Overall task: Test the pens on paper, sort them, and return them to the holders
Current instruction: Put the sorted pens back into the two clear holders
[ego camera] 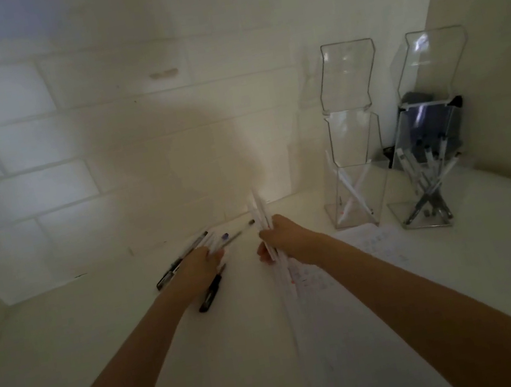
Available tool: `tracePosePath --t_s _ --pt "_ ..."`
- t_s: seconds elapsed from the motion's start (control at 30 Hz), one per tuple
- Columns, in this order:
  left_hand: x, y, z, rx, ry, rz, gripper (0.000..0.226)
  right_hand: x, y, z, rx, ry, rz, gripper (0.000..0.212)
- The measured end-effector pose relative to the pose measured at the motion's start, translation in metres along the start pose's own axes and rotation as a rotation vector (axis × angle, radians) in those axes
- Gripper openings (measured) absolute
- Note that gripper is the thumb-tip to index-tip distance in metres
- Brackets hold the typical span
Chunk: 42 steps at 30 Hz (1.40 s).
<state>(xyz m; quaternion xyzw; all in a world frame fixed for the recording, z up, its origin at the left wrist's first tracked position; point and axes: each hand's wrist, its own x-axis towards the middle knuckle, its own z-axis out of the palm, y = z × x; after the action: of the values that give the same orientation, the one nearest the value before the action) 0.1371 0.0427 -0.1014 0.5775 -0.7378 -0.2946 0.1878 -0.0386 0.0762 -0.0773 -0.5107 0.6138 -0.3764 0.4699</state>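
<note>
Right hand [285,235] is clutching a bundle of white pens [258,206], long axis pointing up toward the wall. White-pen holder [357,141] is sitting off to its right, so it's nearer; left hand [201,264] is covering loose pens [183,257], grip unclear.

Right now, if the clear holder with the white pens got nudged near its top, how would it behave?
Probably tippy: the clear holder stands tall on a narrow base. Likely light, with only a few white pens inside. Its hard smooth walls may slide on the white counter.
</note>
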Motion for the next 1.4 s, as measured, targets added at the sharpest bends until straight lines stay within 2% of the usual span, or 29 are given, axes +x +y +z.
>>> tracePosePath --t_s 0.1,0.23,0.37,0.47,0.6,0.77,0.87,0.97,1.07,1.1,1.17,1.2,1.23,1.3,1.37,1.4 --pt "-0.004 0.011 0.0 -0.245 0.058 -0.045 0.023 -0.015 0.008 -0.023 0.159 -0.071 -0.111 0.004" --pt "-0.008 0.038 0.001 -0.562 0.058 0.034 0.021 -0.038 0.018 -0.056 0.318 -0.085 -0.158 0.008" --pt "-0.004 0.073 0.014 -0.816 0.024 0.05 0.017 -0.055 0.026 -0.09 0.314 0.055 -0.203 0.009" --pt "0.005 0.099 0.025 -0.964 -0.031 0.063 0.02 -0.066 0.019 -0.117 0.238 0.222 -0.329 0.012" --pt "0.014 0.13 0.034 -0.98 -0.019 0.089 0.022 -0.06 -0.016 -0.155 0.177 0.392 -0.522 0.009" --pt "0.021 0.148 0.041 -1.0 -0.029 0.12 0.022 -0.023 -0.063 -0.188 0.227 0.495 -0.616 0.007" --pt "0.02 0.143 0.042 -0.951 -0.064 0.154 0.019 0.001 -0.071 -0.19 0.165 0.56 -0.642 0.009" --pt "0.022 0.134 0.043 -0.877 -0.062 0.183 0.017 0.017 -0.064 -0.187 0.137 0.573 -0.591 0.014" --pt "0.025 0.13 0.042 -0.848 -0.06 0.227 0.014 0.022 -0.055 -0.184 -0.041 0.538 -0.379 0.027" --pt "0.026 0.129 0.04 -0.84 -0.062 0.249 0.012 0.022 -0.052 -0.185 -0.09 0.535 -0.318 0.033" --pt "0.027 0.131 0.036 -0.85 -0.061 0.29 0.009 0.02 -0.045 -0.187 -0.164 0.521 -0.246 0.058" --pt "0.026 0.134 0.035 -0.858 -0.059 0.305 0.009 0.018 -0.042 -0.186 -0.183 0.543 -0.256 0.068" --pt "0.023 0.137 0.034 -0.868 -0.059 0.317 0.008 0.012 -0.04 -0.186 -0.188 0.595 -0.293 0.069" --pt "0.017 0.146 0.034 -0.898 -0.08 0.344 0.007 -0.003 -0.04 -0.183 -0.116 0.68 -0.405 0.048" --pt "0.009 0.155 0.039 -0.911 -0.14 0.372 0.008 -0.026 -0.042 -0.176 0.021 0.514 -0.442 0.019" --pt "0.004 0.16 0.041 -0.906 -0.173 0.384 0.009 -0.038 -0.042 -0.172 0.039 0.371 -0.429 0.024"
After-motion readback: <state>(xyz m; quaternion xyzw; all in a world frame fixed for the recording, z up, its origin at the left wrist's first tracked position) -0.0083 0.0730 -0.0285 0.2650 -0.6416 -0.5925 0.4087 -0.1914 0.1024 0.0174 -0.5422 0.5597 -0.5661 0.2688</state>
